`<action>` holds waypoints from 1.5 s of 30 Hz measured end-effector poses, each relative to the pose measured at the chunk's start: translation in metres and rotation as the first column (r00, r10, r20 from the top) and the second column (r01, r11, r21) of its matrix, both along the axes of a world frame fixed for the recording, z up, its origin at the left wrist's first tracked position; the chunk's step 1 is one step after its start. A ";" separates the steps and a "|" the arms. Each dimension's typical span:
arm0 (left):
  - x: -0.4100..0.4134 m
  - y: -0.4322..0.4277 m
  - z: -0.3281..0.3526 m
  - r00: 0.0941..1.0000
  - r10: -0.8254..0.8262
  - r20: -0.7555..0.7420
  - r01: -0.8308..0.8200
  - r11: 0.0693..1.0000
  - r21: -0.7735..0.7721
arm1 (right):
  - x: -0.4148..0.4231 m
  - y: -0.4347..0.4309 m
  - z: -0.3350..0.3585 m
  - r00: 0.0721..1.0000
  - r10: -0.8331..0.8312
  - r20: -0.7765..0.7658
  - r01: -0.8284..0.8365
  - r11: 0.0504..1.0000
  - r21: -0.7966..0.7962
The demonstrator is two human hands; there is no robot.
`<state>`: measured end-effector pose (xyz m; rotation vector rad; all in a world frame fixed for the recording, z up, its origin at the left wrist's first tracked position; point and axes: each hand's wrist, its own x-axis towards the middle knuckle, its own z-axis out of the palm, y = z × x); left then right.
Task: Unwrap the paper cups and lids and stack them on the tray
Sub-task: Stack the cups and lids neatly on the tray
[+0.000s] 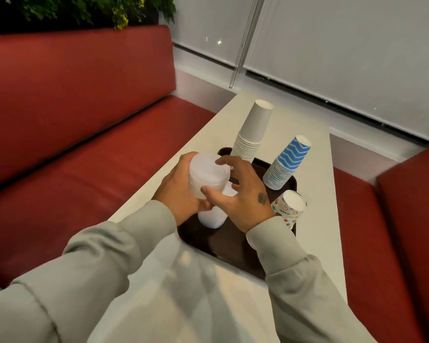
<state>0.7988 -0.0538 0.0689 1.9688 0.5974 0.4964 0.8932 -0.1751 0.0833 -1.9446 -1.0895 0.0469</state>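
Note:
My left hand (177, 194) grips a short stack of white plastic lids (207, 177) above the near left part of the dark brown tray (223, 246). Beside the lids, my right hand (243, 194) has its fingers spread, thumb and fingertips touching the stack's edge. Below the held lids another white lid stack (212, 217) stands on the tray. Three upside-down cup stacks are on the tray: plain white (252, 129) at the back, blue zigzag (286, 162) to the right, and a colourful printed one (289, 206) partly hidden by my right wrist.
The tray lies on a narrow white table (315, 243). Red booth seats (72, 144) run along the left and the right. Window blinds and a hanging wand (243, 43) are behind the table. Green plants sit above the left backrest.

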 end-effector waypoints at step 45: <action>0.044 -0.010 -0.021 0.988 -0.072 -0.140 0.077 0.997 0.028 | 0.024 0.000 -0.026 0.984 -0.158 -0.081 0.146 0.980 -0.134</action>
